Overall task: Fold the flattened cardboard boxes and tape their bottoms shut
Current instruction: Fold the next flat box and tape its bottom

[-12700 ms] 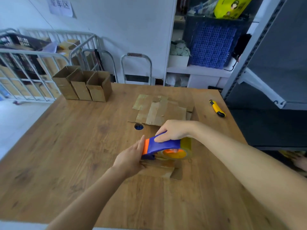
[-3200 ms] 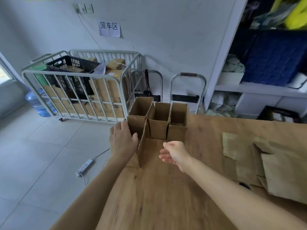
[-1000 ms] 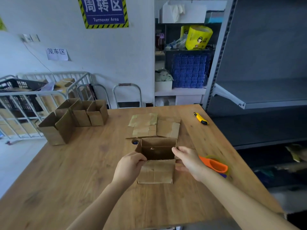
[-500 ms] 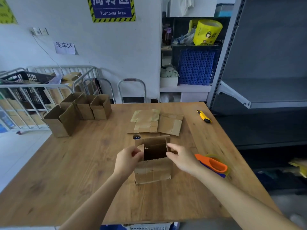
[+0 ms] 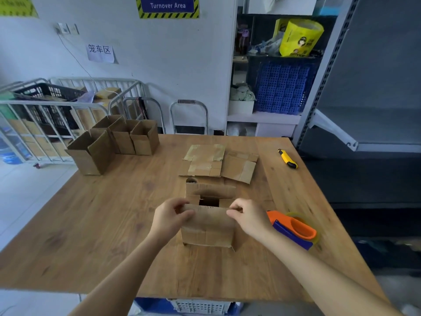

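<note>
While the cardboard box (image 5: pixel 207 233) stands on the wooden table (image 5: pixel 114 224) close to the front edge, we hold it at the near flap (image 5: pixel 208 216) with both hands. Our left hand (image 5: pixel 169 218) curls fingers and thumb round the left end of this flap. Our right hand (image 5: pixel 247 218) pinches the right end between thumb and fingertips. The near flap is bent inward over the opening. The far flap (image 5: pixel 210 190) leans inward as well, and a dark gap shows between the two. How the side flaps lie cannot be told.

The orange and blue tape dispenser (image 5: pixel 293 229) lies on the table just right of the box, partly behind our right wrist; whether the wrist touches it cannot be told.

The stack of flattened boxes (image 5: pixel 218 163) lies flat behind the held box, toward the far edge, with strips of old tape on the top sheets. A yellow utility knife (image 5: pixel 287 158) lies near the right edge, beyond the stack.

Four folded boxes (image 5: pixel 114 142) stand with open tops at the far left corner: three side by side in a row, one in front of them.

Behind the table we see a metal cage trolley (image 5: pixel 57 115) loaded with cartons, and shelving with a blue crate (image 5: pixel 282 87) and a yellow roll (image 5: pixel 300 37).
</note>
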Tool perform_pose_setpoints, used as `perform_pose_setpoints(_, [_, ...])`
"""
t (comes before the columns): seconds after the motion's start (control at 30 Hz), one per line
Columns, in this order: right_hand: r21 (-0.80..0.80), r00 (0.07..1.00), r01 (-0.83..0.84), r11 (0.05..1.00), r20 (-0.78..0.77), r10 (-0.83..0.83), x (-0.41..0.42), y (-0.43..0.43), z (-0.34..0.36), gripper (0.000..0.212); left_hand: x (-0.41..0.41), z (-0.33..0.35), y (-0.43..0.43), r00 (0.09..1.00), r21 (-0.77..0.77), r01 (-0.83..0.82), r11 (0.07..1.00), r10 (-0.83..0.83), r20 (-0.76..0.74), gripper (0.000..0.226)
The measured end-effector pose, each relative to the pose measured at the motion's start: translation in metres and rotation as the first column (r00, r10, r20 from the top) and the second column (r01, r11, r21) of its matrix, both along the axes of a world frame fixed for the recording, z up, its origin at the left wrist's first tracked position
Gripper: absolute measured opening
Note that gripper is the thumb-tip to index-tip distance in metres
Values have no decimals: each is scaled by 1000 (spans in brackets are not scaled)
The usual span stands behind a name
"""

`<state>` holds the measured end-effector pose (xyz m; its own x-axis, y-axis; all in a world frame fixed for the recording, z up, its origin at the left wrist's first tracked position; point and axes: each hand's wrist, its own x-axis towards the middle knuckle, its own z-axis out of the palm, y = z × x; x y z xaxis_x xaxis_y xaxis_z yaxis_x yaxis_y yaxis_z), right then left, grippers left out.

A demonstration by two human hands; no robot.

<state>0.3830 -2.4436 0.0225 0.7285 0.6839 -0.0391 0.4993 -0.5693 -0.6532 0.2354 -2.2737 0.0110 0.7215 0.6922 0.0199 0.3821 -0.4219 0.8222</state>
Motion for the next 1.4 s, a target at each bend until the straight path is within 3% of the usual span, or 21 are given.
perform_pose_setpoints(0.07, [-20, 999, 44, 999, 2, -44, 1, 1, -3, 33, 5, -2, 0, 998, 18, -65, 998, 65, 10, 53])
perform_pose_setpoints(0.13, [-32, 998, 57, 998, 17, -57, 4, 1, -5, 64, 10, -2, 2, 994, 31, -93, 995, 95, -45, 76])
perform_pose_setpoints(0.23, [-41, 996, -78, 996, 42, 80, 10, 4, -2, 88, 15, 1, 9, 993, 129, -1, 992, 16, -116, 96])
perform_pose_setpoints(0.3, [-80, 984, -150, 985, 86, 157, 13, 5, 0, 79, 16, 4, 13, 981, 248, 130, 960, -88, -174, 91])
perform_pose_setpoints(0.4, [-114, 955, -208, 971, 191, 227, 13, 2, -2, 44, 16, 7, 11, 942, 372, 285, 883, -188, -277, 66])
perform_pose_setpoints(0.47, [-157, 930, -281, 947, 201, 309, 11, -2, -9, 32, 13, 5, 7, 930, 414, 341, 844, -237, -282, 48])
perform_pose_setpoints(0.6, [-205, 894, -328, 922, 247, 373, 8, -6, -15, 43, 7, -2, 3, 911, 421, 386, 821, -267, -314, 43])
perform_pose_setpoints(0.77, [-275, 834, -316, 908, 376, 404, 0, -8, -32, 57, 3, -5, -1, 745, 428, 579, 694, -237, -624, 85])
perform_pose_setpoints(0.9, [-259, 852, -282, 924, 375, 365, -6, -6, -37, 57, 5, -4, -6, 732, 462, 572, 678, -168, -660, 67])
perform_pose_setpoints(1.07, [-199, 901, -287, 937, 274, 335, 1, -17, -30, 57, 8, -1, -8, 721, 456, 580, 675, -165, -673, 66])
perform_pose_setpoints(1.2, [-301, 933, -73, 951, 315, 172, 25, -49, -53, 50, 8, -4, -8, 729, 450, 574, 684, -176, -662, 66])
perform_pose_setpoints(1.4, [-563, 934, 187, 805, 357, 32, 65, -104, -87, 48, 10, -7, -3, 730, 422, 570, 705, -198, -654, 68])
